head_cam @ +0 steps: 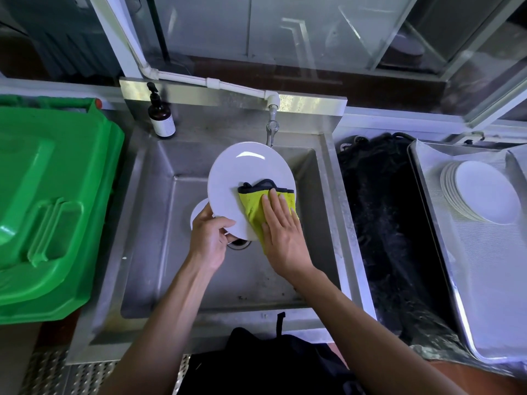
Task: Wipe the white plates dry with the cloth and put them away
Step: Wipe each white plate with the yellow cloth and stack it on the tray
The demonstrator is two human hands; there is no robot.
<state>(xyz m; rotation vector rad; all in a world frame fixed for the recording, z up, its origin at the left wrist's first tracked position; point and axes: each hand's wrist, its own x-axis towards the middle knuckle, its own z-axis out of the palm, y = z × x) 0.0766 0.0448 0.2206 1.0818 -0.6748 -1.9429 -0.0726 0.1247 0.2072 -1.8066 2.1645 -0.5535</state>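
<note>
1. The person stands in front of a steel sink (159,223) and holds a white plate (245,172) over the basin, tilted, with its face toward the camera.
2. The left hand (209,238) grasps the lower left edge of this plate; the thumb lies on the face and the other fingers curl behind the rim.
3. The right hand (281,232) lies flat, with straight fingers, and presses a yellow-green cloth (251,208) against the lower right part of the plate. The hand does not clench the cloth; it only pushes on it.
4. The cloth has a dark border at the top, and one part of it hangs down below the plate edge.
5. A second white plate (198,212) shows partly behind the left hand, lower in the basin. I cannot tell if the hand touches it.
6. The tap (272,129) stands just behind the top edge of the held plate.
7. A brown pump bottle (161,115) stands on the back left corner of the sink.
8. On the right, well apart from the sink, a stack of white plates (482,192) rests on a metal tray (490,280) that is covered with a mesh sheet.
9. Between the sink and the tray lies a black mat (382,218).
10. On the left of the sink there is a green plastic bin lid (51,206).
</note>
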